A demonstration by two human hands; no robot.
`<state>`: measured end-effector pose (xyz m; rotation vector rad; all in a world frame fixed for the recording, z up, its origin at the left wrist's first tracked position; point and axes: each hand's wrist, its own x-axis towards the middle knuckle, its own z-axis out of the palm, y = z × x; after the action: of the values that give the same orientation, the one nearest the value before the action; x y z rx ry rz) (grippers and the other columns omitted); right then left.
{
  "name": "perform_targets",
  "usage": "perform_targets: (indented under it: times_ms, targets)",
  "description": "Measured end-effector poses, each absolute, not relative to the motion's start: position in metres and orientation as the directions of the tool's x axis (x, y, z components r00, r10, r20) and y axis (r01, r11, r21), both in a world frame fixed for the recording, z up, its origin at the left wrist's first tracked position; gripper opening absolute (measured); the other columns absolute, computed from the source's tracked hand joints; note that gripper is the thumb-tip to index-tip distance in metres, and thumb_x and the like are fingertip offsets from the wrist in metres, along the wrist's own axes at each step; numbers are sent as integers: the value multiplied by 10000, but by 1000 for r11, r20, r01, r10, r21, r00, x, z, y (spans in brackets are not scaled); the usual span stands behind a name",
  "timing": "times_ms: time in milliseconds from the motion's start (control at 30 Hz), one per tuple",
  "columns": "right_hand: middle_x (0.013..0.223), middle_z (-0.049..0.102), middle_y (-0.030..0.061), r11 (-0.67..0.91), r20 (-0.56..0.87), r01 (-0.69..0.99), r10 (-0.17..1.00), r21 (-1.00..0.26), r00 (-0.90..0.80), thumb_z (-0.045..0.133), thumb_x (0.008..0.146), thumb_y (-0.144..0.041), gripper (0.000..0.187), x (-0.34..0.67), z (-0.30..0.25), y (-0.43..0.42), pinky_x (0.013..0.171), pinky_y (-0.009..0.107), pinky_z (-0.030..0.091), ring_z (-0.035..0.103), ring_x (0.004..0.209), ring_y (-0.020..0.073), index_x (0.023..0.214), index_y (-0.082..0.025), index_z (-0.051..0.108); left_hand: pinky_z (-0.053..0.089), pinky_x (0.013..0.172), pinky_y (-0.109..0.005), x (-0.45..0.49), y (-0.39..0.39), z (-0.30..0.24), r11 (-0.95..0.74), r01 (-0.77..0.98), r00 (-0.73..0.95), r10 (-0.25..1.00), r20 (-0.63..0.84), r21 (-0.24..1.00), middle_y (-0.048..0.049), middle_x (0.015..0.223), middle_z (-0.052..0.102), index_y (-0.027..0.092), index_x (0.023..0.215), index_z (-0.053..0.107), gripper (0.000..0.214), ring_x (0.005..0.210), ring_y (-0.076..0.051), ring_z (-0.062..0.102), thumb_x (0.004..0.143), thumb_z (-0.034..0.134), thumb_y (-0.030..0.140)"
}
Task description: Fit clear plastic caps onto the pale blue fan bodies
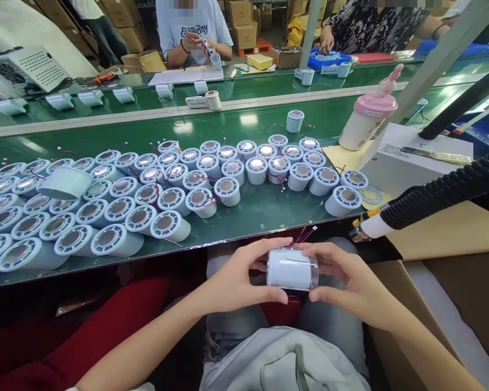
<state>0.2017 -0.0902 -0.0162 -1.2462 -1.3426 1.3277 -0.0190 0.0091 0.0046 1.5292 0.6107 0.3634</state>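
Observation:
Over my lap, both hands hold one pale blue cylindrical part (291, 268) lying on its side, with red and blue wires sticking up from its far end. My left hand (240, 277) grips its left end, thumb under and fingers over the top. My right hand (346, 279) grips the right, clear-ended side in the same way. Several more of these cylinders (171, 190) lie packed together on the green table (264, 212) just beyond my hands.
A pink-capped white bottle (369, 117) and a white box (411, 157) stand at the right. A black ribbed hose with a nozzle (424, 203) reaches in from the right. An open cardboard box (452, 260) sits beside my right arm. Other people work across the conveyor belt.

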Motion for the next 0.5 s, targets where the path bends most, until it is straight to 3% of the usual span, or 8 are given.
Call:
perform_targets:
  times_ms: [300, 500]
  targets:
    - [1105, 643, 52, -251, -225, -138, 958, -958, -176, 797, 799, -367, 451, 199, -9, -90, 778, 267, 566, 644, 955, 180, 1161, -249, 554, 483, 1046, -384, -23, 10, 6, -172, 153, 827, 561, -31, 973, -94, 1354, 584, 256, 1329, 565, 737, 1228, -276, 574, 658, 867, 308]
    - [1000, 663, 59, -337, -310, -210, 938, -918, -152, 793, 770, -469, 519, 196, -11, -91, 689, 271, 544, 648, 835, 182, 1149, -223, 538, 470, 1061, -400, -23, 10, 7, -221, 162, 836, 549, -14, 962, -103, 1363, 583, 255, 1337, 561, 723, 1242, -284, 569, 679, 852, 326]
